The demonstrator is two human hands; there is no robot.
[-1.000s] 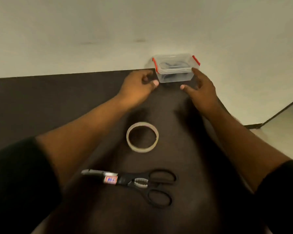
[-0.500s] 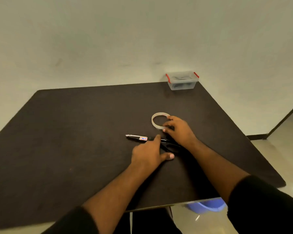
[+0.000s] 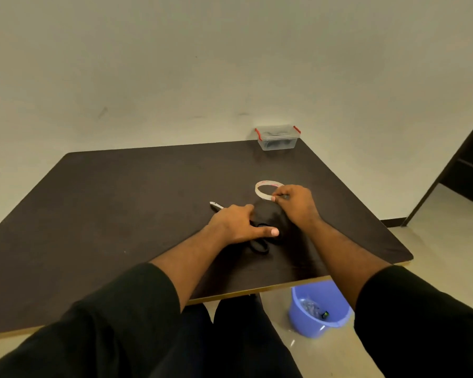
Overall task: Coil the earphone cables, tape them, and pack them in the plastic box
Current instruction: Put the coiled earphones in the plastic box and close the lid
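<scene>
The clear plastic box with red clips stands closed at the table's far right corner, with dark cable visible inside. A roll of clear tape lies flat on the dark table. My right hand pinches the roll's near edge between thumb and forefinger. My left hand lies palm down over the black scissors, fingers curled onto them. Only the handle loops and the blade tip show from under the hand.
A blue plastic tub with small items in it sits on the floor below the table's near right edge. My legs are under the near edge. A plain wall stands behind the table, and a dark door frame is at the far right.
A second ago both hands were at the box at the far edge. They have drawn back, the right to the tape roll and the left onto the scissors. The box stays put.
</scene>
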